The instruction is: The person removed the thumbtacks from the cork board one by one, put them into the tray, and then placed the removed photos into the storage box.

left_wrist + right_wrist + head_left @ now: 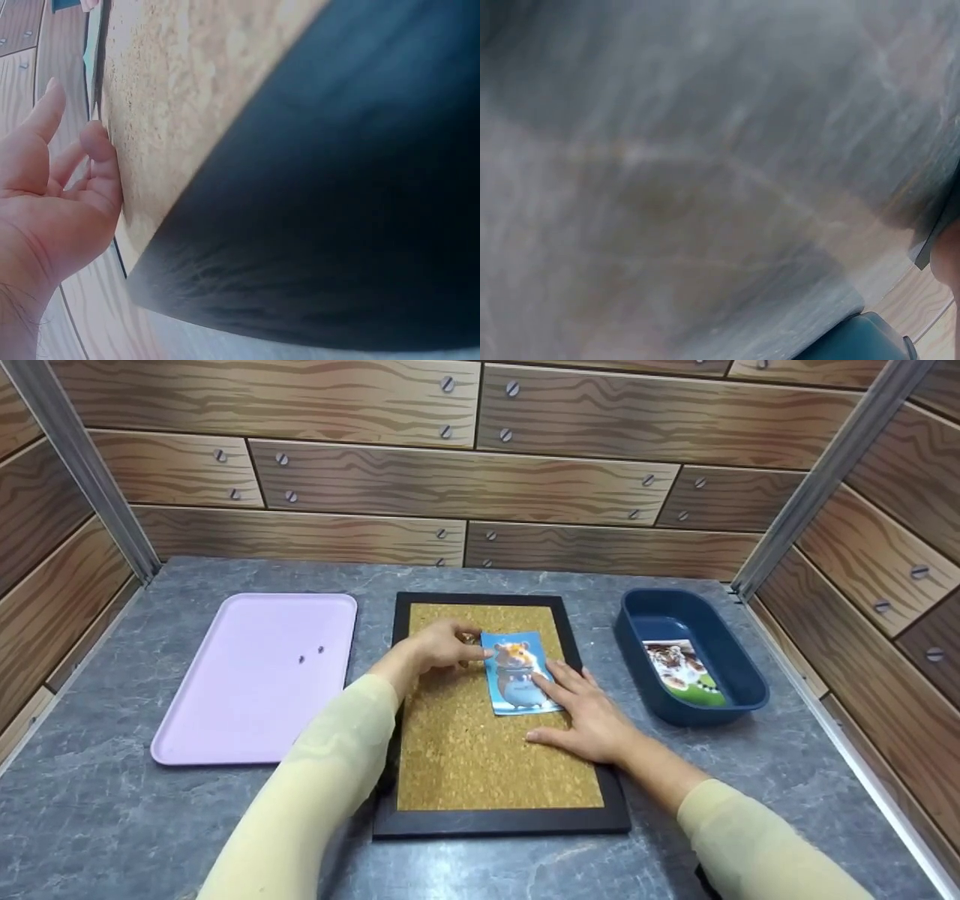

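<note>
A picture card (517, 690) with a hamster on a blue ground lies on a cork board (487, 765) framed in black. My right hand (589, 720) rests flat with spread fingers, fingertips over the card's lower right part and thumb on the cork. At the card's upper left edge is my left hand (439, 645), its thumb reaching the card and its other fingers bent beside it. A small golden glint shows between thumb and forefinger. In the left wrist view the left hand (67, 187) lies against the cork, thumb apart from the bent fingers.
On the left, a lilac tray (247, 690) holds two small dark pieces (311, 654). A dark blue bin (742, 682) stands on the right with a tiger picture card (682, 667) inside. Wood-patterned walls (375, 480) enclose the grey marbled table (90, 810).
</note>
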